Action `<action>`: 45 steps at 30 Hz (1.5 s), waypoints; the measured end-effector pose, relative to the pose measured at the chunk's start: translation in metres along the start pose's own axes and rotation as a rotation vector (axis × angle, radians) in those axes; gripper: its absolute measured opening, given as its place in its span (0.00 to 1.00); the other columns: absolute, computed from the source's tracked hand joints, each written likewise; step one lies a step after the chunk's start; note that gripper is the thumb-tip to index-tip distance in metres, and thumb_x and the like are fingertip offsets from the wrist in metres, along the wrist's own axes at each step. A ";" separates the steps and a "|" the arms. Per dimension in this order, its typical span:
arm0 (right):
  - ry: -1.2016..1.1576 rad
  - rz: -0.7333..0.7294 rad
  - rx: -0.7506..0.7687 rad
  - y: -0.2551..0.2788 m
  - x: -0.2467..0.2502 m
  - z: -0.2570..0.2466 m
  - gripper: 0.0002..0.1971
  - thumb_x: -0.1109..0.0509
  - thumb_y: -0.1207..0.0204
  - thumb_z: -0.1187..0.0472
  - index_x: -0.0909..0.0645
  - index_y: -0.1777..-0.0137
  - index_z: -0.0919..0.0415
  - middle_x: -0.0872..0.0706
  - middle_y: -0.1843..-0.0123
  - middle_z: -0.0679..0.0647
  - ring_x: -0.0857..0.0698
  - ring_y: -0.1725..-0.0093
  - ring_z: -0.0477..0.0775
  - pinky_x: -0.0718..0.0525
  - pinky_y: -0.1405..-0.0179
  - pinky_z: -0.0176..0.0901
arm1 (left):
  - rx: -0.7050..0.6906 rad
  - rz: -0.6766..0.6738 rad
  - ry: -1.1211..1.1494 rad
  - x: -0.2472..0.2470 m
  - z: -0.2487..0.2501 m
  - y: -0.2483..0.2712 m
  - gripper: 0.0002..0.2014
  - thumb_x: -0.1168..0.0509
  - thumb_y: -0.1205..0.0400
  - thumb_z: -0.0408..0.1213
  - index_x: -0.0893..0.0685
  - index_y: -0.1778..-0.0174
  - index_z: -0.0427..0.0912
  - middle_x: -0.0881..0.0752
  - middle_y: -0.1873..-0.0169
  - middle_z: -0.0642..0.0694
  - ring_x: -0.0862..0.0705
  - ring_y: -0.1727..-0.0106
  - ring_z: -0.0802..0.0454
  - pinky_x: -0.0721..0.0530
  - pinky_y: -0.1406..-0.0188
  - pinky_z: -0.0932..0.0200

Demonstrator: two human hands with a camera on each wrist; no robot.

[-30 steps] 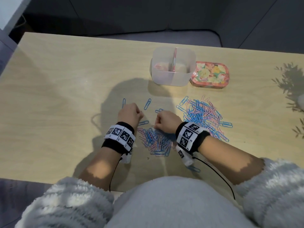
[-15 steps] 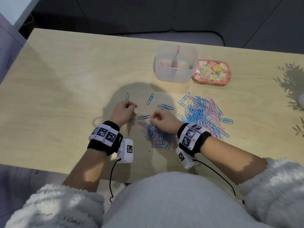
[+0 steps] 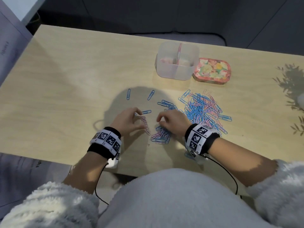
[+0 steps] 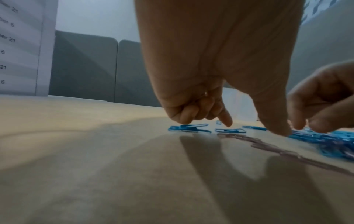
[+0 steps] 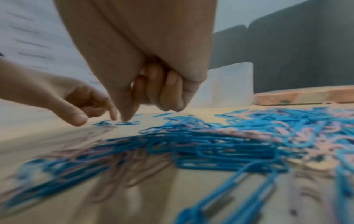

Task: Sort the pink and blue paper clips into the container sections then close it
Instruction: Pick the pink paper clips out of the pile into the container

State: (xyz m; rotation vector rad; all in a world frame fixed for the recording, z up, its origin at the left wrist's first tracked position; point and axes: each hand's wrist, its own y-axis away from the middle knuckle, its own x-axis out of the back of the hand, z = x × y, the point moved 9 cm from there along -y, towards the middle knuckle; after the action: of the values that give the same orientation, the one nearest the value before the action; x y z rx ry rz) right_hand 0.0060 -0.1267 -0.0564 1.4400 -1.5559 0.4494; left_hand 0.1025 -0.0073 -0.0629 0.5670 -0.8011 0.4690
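Two loose blue paper clips (image 3: 139, 94) are lying pointing toward the table's (image 3: 65, 79) far edge; left hand (image 3: 126, 120) and right hand (image 3: 172, 121) are curling, their grip unclear.

Pale matt wood-grain desk (image 3: 69, 83), frosted translucent plastic container (image 3: 176, 71), glossy floral lid (image 3: 212, 69), smooth coated paper clips (image 3: 204, 107), fluffy fleece sleeves (image 3: 49, 206)
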 end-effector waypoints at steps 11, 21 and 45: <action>0.378 -0.082 0.155 0.013 -0.036 -0.026 0.11 0.40 0.19 0.58 0.19 0.44 0.59 0.14 0.44 0.58 0.15 0.44 0.63 0.22 0.53 0.49 | -0.108 0.018 -0.156 -0.011 0.021 -0.006 0.09 0.30 0.26 0.42 0.15 0.56 0.41 0.19 0.52 0.44 0.19 0.49 0.45 0.20 0.49 0.52; -0.101 0.088 -0.059 0.005 0.004 0.026 0.05 0.39 0.20 0.62 0.23 0.53 0.61 0.19 0.52 0.56 0.19 0.55 0.57 0.21 0.52 0.48 | -0.177 0.077 -0.208 -0.022 0.037 -0.009 0.11 0.36 0.20 0.40 0.20 0.57 0.33 0.18 0.54 0.37 0.21 0.52 0.40 0.28 0.56 0.53; -0.125 0.061 -0.174 -0.016 -0.026 -0.015 0.06 0.32 0.28 0.58 0.20 0.59 0.61 0.13 0.53 0.61 0.16 0.52 0.62 0.21 0.56 0.48 | 0.099 -0.066 0.143 -0.010 0.009 -0.017 0.12 0.47 0.14 0.35 0.19 0.53 0.35 0.14 0.52 0.36 0.20 0.52 0.46 0.28 0.56 0.58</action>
State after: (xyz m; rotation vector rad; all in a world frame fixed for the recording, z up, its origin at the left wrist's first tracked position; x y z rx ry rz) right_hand 0.0233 -0.1043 -0.0752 1.3107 -1.6986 0.2562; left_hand 0.1018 -0.0273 -0.0706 0.6422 -0.6237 0.4847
